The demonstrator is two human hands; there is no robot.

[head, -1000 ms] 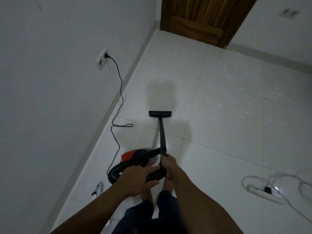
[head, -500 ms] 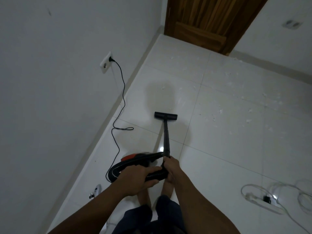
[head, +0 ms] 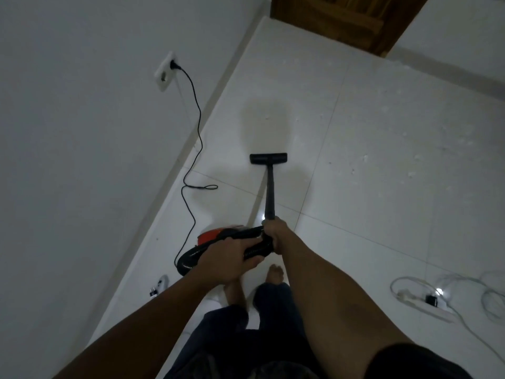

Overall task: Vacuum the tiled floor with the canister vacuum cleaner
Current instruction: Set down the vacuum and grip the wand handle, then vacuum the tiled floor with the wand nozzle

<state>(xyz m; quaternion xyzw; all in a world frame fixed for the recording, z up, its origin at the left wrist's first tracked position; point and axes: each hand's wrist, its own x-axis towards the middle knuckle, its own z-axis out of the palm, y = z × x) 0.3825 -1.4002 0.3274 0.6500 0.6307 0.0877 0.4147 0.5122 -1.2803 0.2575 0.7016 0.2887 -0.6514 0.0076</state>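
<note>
On floor (head: 382,214), wand (head: 270,192) lengthwise twd door (head: 341,20); L hand (head: 226,258) round hose (head: 187,259), R hand (head: 274,233) round wand.

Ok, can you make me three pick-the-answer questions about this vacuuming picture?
1. Where is the nozzle? A touching the door; B flat on the tiled floor; C on the wall.
2. What colour is the canister? A blue; B green; C red-orange.
3. The black cord's plug is: A in the wall socket; B lying loose; C in a hand.
Answers: 1 B, it rests on a white tile; 2 C, its shell shows red-orange; 3 A, it sticks in the socket.
</note>
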